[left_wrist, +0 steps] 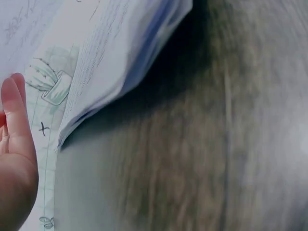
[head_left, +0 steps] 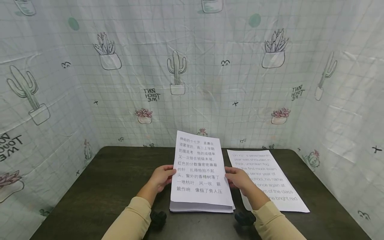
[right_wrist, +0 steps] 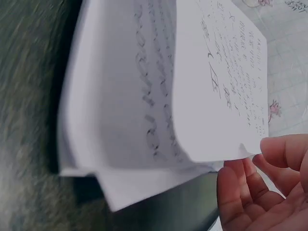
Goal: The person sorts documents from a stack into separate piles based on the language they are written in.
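A thick stack of printed paper (head_left: 198,166), its top sheet covered in Chinese text, is raised and tilted between my two hands, near the middle of the table. My left hand (head_left: 163,176) grips its left edge, thumb toward the front. On the opposite edge, my right hand (head_left: 238,180) pinches the stack with the thumb on top and the fingers beneath. In the right wrist view, the sheets of the stack (right_wrist: 216,96) fan apart and a lower sheet's corner sticks out. The left wrist view shows the stack's underside (left_wrist: 120,57) and my left fingers (left_wrist: 18,120).
A white sheet with English text (head_left: 282,180) lies on the dark wooden table (head_left: 120,186) at the right, partly hidden by my right hand and forearm. Dark rounded objects (head_left: 158,220) show beside both wrists. A cactus-patterned curtain (head_left: 192,73) surrounds the table's back and sides.
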Action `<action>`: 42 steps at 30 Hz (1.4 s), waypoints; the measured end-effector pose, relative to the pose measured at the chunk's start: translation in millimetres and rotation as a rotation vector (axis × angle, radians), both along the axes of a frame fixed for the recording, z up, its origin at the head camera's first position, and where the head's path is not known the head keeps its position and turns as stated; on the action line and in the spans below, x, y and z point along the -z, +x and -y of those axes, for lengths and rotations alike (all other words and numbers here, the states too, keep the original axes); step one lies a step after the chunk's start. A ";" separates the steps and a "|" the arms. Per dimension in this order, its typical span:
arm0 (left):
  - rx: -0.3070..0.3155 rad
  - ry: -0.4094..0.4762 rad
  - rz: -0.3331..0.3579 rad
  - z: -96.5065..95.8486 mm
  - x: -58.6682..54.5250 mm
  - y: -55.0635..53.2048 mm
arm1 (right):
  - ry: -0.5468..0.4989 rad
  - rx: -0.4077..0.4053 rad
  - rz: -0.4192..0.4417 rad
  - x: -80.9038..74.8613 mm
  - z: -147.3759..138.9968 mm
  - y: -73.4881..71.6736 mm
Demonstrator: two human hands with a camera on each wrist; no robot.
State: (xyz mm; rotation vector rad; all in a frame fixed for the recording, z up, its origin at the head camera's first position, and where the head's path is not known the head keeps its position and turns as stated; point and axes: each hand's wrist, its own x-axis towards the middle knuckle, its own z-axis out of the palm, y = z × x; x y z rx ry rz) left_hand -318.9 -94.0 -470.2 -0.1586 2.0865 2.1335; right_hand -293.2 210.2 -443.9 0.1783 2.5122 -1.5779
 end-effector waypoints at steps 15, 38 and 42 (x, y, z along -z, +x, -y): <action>0.046 0.033 -0.015 53.7 -10.1 6.7 | -0.119 0.009 0.006 -13.8 46.7 -8.6; -0.078 -0.090 -0.036 149.1 -9.1 23.2 | -0.264 -0.129 0.015 1.0 144.6 -12.0; -0.111 -0.124 -0.038 162.2 -5.2 25.2 | -0.262 -0.148 0.025 3.5 159.4 -11.9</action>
